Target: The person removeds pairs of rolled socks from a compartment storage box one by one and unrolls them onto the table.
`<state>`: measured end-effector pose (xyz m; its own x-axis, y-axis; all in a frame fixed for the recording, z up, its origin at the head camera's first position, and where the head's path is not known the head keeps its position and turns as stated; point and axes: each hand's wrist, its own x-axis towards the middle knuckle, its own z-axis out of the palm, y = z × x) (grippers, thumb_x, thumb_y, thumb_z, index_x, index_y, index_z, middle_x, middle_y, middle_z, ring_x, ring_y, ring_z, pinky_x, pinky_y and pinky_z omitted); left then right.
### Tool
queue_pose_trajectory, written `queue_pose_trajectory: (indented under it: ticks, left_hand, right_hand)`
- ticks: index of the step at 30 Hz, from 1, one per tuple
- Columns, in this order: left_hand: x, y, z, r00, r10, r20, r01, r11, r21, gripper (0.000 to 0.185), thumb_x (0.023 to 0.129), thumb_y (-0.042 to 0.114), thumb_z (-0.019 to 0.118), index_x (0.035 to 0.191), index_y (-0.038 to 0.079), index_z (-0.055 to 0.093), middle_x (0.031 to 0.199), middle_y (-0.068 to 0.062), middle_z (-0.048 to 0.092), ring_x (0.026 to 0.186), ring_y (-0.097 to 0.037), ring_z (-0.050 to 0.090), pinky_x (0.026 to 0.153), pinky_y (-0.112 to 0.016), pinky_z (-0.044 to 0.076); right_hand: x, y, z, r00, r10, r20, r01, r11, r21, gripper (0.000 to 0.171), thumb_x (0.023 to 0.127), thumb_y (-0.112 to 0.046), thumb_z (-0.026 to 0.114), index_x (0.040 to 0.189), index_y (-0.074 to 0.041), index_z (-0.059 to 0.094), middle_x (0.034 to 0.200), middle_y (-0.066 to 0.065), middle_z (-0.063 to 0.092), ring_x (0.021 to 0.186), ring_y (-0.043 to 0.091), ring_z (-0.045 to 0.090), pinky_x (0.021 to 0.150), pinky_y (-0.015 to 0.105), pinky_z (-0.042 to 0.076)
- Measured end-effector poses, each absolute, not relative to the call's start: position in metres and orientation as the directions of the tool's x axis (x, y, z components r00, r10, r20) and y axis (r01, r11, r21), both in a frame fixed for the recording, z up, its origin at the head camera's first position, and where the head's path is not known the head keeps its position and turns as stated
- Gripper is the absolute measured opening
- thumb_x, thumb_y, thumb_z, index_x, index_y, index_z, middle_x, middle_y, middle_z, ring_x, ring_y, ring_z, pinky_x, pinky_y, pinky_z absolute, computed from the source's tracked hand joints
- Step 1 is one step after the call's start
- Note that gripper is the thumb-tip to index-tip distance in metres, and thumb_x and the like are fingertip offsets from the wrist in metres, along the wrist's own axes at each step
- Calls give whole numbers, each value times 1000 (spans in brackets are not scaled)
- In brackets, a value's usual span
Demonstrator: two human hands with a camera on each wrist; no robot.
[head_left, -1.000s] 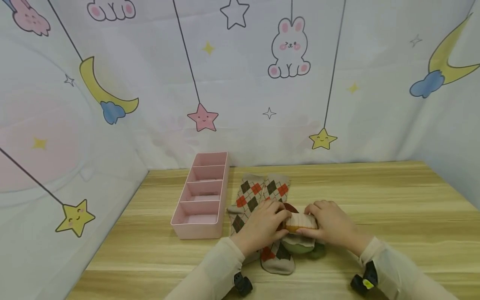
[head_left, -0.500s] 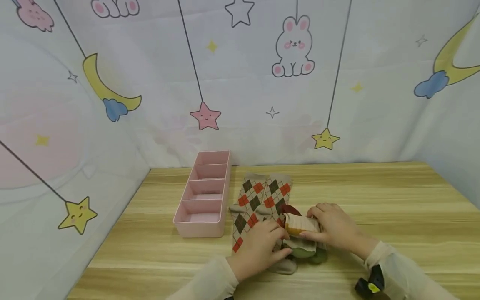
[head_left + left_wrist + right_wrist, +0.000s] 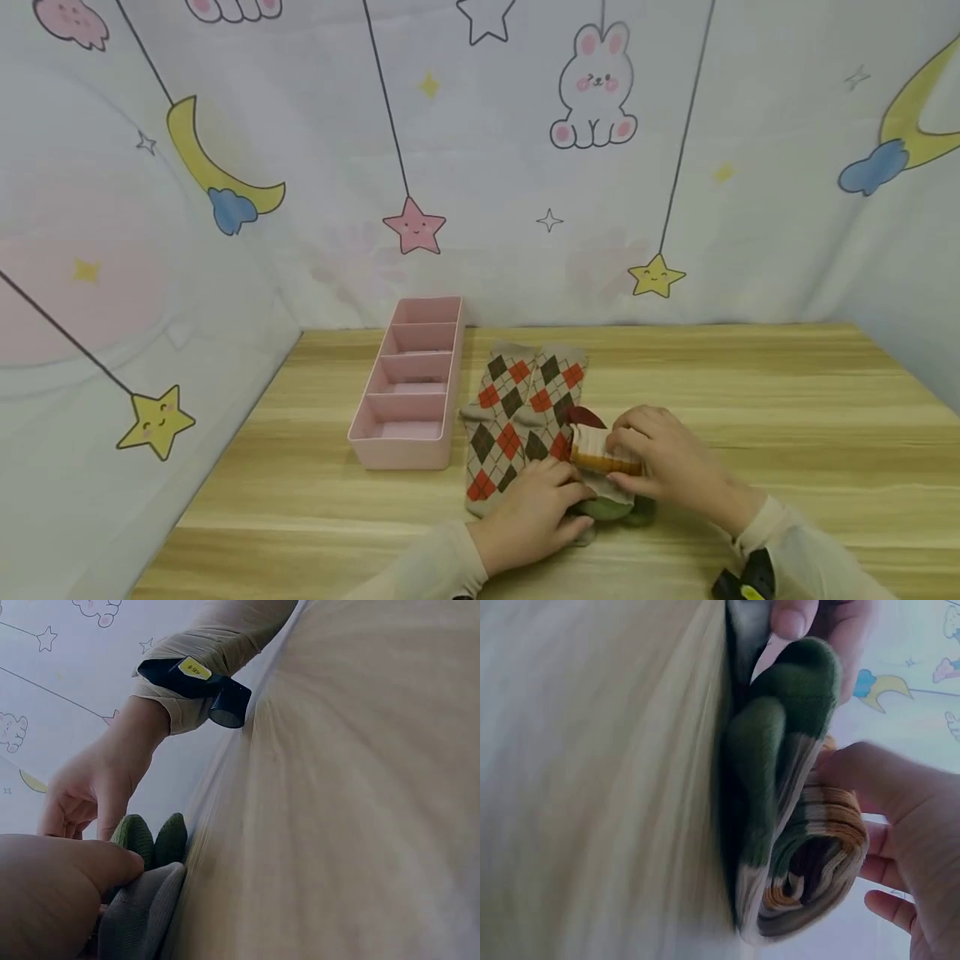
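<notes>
Fingers of the right hand (image 3: 660,462) curl around a rolled striped sock (image 3: 603,454) on the wooden table (image 3: 750,400); the left hand (image 3: 536,508) pinches its green toe (image 3: 607,507) atop argyle socks (image 3: 517,408), beside a pink divided tray (image 3: 408,383) under a cartoon backdrop (image 3: 480,158). Left wrist view adds the opposite wrist's black camera strap (image 3: 199,684). Right wrist view reveals the roll's spiral layers (image 3: 817,877).
</notes>
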<state>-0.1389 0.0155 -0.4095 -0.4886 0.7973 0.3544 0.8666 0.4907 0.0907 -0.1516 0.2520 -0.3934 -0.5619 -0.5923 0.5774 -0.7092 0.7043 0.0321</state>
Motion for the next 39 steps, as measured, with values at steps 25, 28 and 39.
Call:
queue_pose_trajectory:
  ticks: [25,28,39]
  left_hand:
    - [-133,20,-413,-490,807,329,861,506,40,26,92,41,60,107,22,70,103,9,58,95,-6,51,84,-21,43]
    - [-132,21,-414,-489,806,334,862,506,38,25,92,41,60,106,22,70,102,9,58,94,-5,50,83,-20,42]
    - [-129,21,-414,-471,811,347,867,498,11,25,92,41,60,105,22,70,101,9,58,92,-5,50,84,-20,43]
  right_hand:
    - [-160,249,-383,-519,-628,580,-632,739,235,42,59,-28,88,91,-11,66,90,1,63,89,21,59,81,42,48]
    - [-163,251,-381,-520,-620,587,-637,740,216,40,60,-25,87,91,-11,66,90,1,63,89,21,59,80,42,48]
    - [-177,256,-377,-578,-557,596,-601,785,151,35,65,-22,86,92,-9,70,89,4,64,88,24,60,79,44,47]
